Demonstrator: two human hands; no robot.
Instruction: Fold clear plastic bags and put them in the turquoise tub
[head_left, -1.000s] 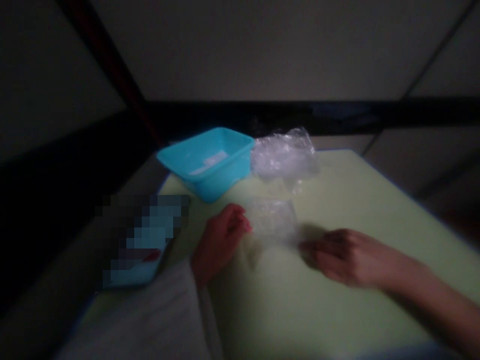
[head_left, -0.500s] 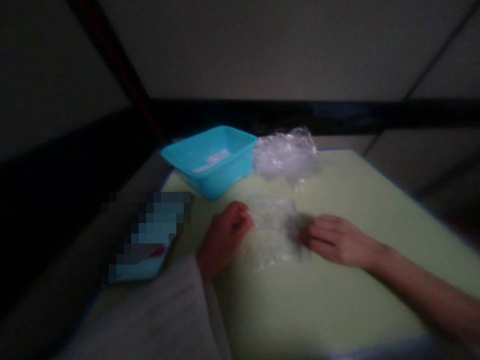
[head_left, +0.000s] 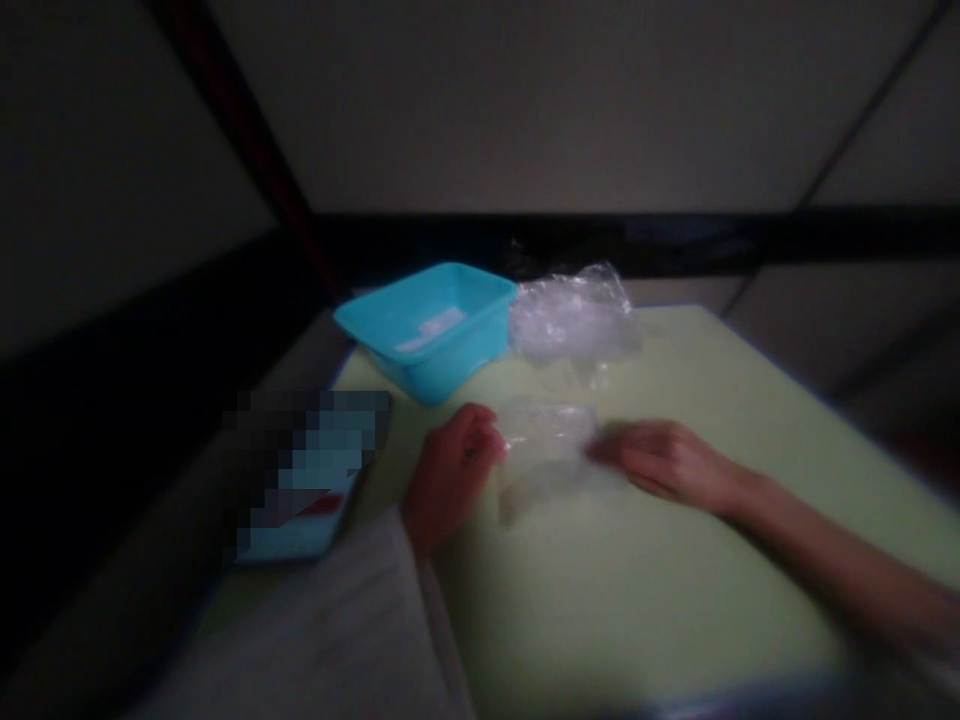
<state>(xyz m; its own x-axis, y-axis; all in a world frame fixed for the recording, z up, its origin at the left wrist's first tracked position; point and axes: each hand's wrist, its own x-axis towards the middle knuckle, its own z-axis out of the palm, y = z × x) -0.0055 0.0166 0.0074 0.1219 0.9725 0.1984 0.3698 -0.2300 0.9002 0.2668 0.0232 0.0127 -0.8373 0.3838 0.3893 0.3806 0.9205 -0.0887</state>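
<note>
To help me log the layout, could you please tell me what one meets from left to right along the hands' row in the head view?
Partly pixelated screen, left hand, clear plastic piece, right hand.

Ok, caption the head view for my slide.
Left hand and right hand at clear plastic on a table, blue basin and crumpled plastic beyond.

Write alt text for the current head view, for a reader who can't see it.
A person's left hand and right hand are at opposite sides of a clear plastic piece over a pale green table. Beyond it, a blue basin stands beside crumpled clear plastic; a partly pixelated flat device lies left. The picture is dim and blurry.
</note>
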